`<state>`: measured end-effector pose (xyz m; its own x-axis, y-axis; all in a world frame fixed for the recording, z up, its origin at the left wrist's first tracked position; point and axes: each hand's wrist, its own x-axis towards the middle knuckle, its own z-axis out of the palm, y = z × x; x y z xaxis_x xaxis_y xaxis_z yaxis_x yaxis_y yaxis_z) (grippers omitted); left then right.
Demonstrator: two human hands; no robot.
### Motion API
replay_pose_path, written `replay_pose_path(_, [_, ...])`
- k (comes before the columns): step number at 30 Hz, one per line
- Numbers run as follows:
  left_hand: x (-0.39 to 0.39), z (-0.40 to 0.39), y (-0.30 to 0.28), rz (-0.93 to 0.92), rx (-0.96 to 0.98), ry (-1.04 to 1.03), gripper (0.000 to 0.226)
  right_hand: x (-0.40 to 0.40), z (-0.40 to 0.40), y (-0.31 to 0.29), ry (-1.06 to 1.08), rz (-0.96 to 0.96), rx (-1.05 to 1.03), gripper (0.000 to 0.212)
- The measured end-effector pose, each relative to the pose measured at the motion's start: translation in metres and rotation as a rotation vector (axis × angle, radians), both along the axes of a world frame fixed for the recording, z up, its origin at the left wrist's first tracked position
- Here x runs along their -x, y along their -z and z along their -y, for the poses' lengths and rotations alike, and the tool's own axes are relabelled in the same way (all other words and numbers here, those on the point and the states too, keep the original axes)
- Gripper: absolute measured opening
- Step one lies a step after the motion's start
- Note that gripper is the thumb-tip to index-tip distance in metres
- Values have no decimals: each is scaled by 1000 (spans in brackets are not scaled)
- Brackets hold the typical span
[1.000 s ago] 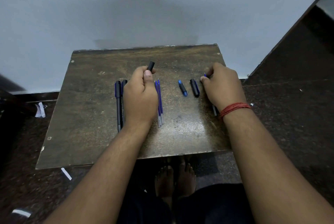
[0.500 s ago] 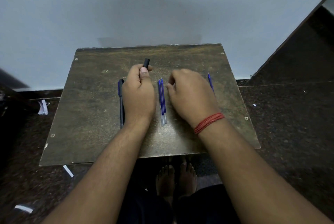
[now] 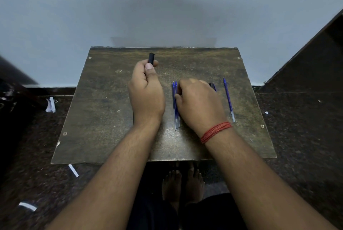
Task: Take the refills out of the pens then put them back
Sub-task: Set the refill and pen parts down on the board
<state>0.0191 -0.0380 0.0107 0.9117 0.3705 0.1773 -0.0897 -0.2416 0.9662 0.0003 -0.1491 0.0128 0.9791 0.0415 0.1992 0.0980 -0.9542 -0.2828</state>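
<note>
Refill bundle (image 3: pixel 175 107): blue, lying on the tabletop (image 3: pixel 104 110) at frame centre, long axis running top-to-bottom of frame, tips toward the wall. Right hand (image 3: pixel 198 103) is on it — fingers curled down at the bundle's upper right edge, touching; whether it has actually pinched one refill, can't tell. Left hand (image 3: pixel 146 90) sits just left of the bundle, clamped on a black pen barrel (image 3: pixel 151 58) whose open end points up-frame. One loose refill (image 3: pixel 229 99) lies further right, parallel. Right hand is nearer; likely next: lift one refill, feed into barrel.
</note>
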Motion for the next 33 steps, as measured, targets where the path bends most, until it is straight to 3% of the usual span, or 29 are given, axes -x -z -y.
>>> replay_pose_path(5, [-3,-1,2,19,14,-10,27,0,-6,-2,5,-4,-1,2])
replay_pose_path(16, [-3,-1,4,34,14,9,27,6,-15,-5,40,-18,-15,28])
replay_pose_path(23, [-3,0,6,35,20,22,26,2,-21,-6,113,-52,-51,25])
replay_pose_path(29, [0,5,3,60,-6,49,25,-12,1,-40,220,-237,-512,37])
replay_pose_path(33, [7,10,1,72,-52,91,24,-16,18,-40,217,-340,-967,13])
